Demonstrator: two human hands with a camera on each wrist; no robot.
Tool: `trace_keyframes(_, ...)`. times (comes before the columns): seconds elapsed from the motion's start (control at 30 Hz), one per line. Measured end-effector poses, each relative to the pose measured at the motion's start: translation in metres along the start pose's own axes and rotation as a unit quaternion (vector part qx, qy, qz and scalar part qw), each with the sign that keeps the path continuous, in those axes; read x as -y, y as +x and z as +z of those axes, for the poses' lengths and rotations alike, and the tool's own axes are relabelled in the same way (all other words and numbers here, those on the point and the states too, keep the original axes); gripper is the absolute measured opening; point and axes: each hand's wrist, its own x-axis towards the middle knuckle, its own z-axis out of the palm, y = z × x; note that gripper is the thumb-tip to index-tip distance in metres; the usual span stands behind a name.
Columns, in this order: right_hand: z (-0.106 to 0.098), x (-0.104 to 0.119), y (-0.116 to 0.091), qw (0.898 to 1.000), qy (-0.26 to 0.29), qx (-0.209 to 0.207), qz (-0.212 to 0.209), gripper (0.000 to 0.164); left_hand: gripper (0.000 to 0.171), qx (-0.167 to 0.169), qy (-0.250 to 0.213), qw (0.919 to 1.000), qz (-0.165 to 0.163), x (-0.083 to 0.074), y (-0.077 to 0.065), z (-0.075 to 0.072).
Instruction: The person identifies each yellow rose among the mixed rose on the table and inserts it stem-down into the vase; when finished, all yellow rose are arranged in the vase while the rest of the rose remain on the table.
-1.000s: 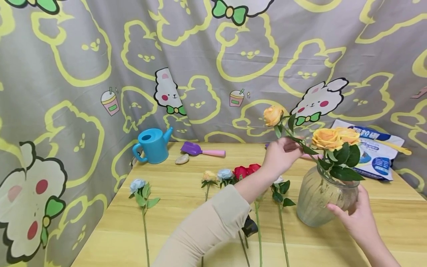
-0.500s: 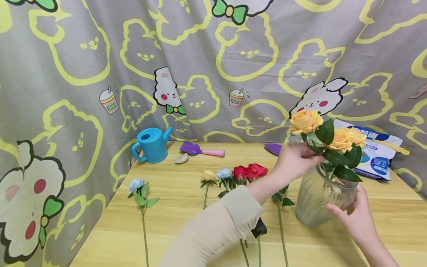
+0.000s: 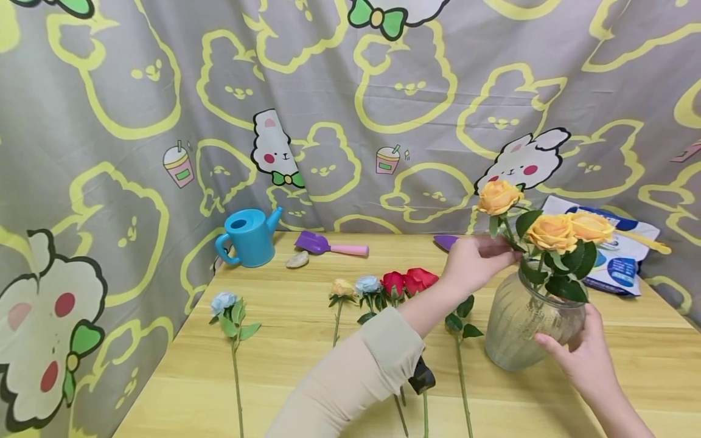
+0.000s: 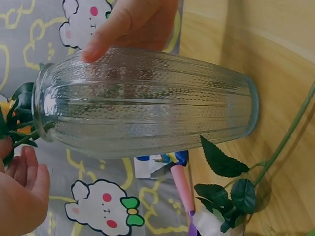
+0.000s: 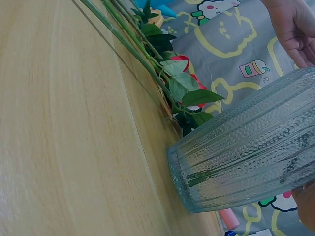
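My left hand (image 3: pixel 482 258) pinches the leafy stem of a yellow rose (image 3: pixel 499 198) just above the vase mouth, at its left side. Two other yellow roses (image 3: pixel 552 233) stand in the clear ribbed glass vase (image 3: pixel 517 331), their dark leaves over its rim. From the right side my right hand (image 3: pixel 583 356) grips the vase, its thumb across the front. The left wrist view shows the vase (image 4: pixel 147 103) side-on, with the left hand (image 4: pixel 22 196) by its mouth. Through the glass in the right wrist view, a green stem (image 5: pixel 197 178) reaches near the vase bottom.
Several loose flowers lie left of the vase, among them red roses (image 3: pixel 420 281), a light blue rose (image 3: pixel 368 285) and another blue rose (image 3: pixel 223 302). A blue watering can (image 3: pixel 249 238), a purple shovel (image 3: pixel 314 243) and a stone (image 3: pixel 297 260) are behind; a white-blue bag (image 3: pixel 619 274) lies right.
My left hand has carried the yellow rose rightward to the vase mouth, then shifted slightly back left. The two roses in the vase have shifted a little right. The right hand has stayed on the vase.
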Motion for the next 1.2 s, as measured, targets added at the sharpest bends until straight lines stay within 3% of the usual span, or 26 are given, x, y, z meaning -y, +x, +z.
trace_keyframes(0.2,-0.001,0.0,0.0,1.0,-0.01,0.001,0.003,0.085,0.019,-0.014,-0.097,0.9952,-0.006,-0.002,0.001,-0.002)
trace_keyframes(0.4,-0.001,0.001,0.001,1.0,-0.014,0.013,-0.003,0.082,0.013,0.005,-0.058,0.9981,0.019,-0.002,-0.003,0.002)
trace_keyframes(0.5,0.0,0.001,0.0,1.0,-0.012,0.01,-0.002,0.081,0.012,0.001,-0.015,0.9999,0.006,-0.001,-0.005,0.007)
trace_keyframes(0.6,0.001,0.0,-0.001,1.0,-0.006,0.002,0.002,0.082,0.011,-0.005,-0.003,0.9999,-0.014,0.001,-0.006,0.012)
trace_keyframes(1.03,0.002,0.001,-0.001,1.0,-0.001,0.003,0.006,0.085,0.01,-0.032,-0.047,0.9953,-0.078,0.011,-0.007,0.02)
trace_keyframes(1.1,0.002,0.001,-0.001,1.0,-0.002,0.0,0.003,0.085,0.011,-0.023,-0.06,0.9949,-0.077,0.011,-0.008,0.016)
trace_keyframes(1.2,0.002,0.001,0.0,1.0,-0.001,-0.003,-0.002,0.083,0.016,0.022,-0.095,0.9935,-0.058,0.016,-0.009,0.002)
